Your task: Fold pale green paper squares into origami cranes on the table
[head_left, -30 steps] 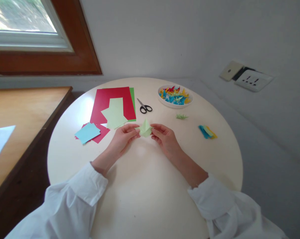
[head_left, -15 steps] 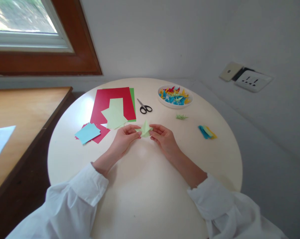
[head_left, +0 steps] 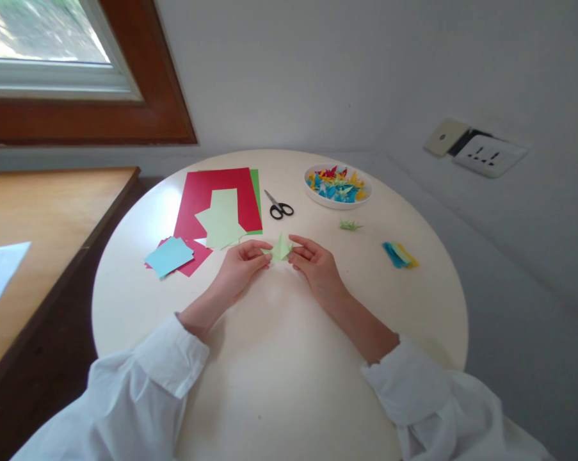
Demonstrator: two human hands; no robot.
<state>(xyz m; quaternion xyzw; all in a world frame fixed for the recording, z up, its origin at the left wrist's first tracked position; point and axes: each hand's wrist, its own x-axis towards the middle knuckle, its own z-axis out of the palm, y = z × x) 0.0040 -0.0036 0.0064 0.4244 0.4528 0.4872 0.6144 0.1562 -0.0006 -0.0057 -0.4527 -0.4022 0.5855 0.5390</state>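
Observation:
A pale green folded paper crane (head_left: 281, 248) is held up between my two hands, over the middle of the table. My left hand (head_left: 243, 264) pinches its left tip between thumb and fingers. On the other side, my right hand (head_left: 317, 264) grips the right end with thumb and fingertips, its index finger raised a little. The crane's middle peak points away from me. Just beyond it lie scissors (head_left: 280, 210) with black handles. Light green paper sheets (head_left: 221, 221) rest behind my left hand, on top of a red sheet (head_left: 192, 198).
A white oval dish (head_left: 339, 205) holds several colourful folded cranes. Small green folded pieces (head_left: 350, 225) lie before it, with blue and yellow papers (head_left: 398, 254) farther right. Light blue squares (head_left: 169, 256) sit over red ones at left. The round white table (head_left: 279, 358) stands beside a wooden desk (head_left: 43, 211).
My right index finger has lifted slightly and the fingers have shifted on the crane's right end. The crane is turned a little; my left hand stays in place.

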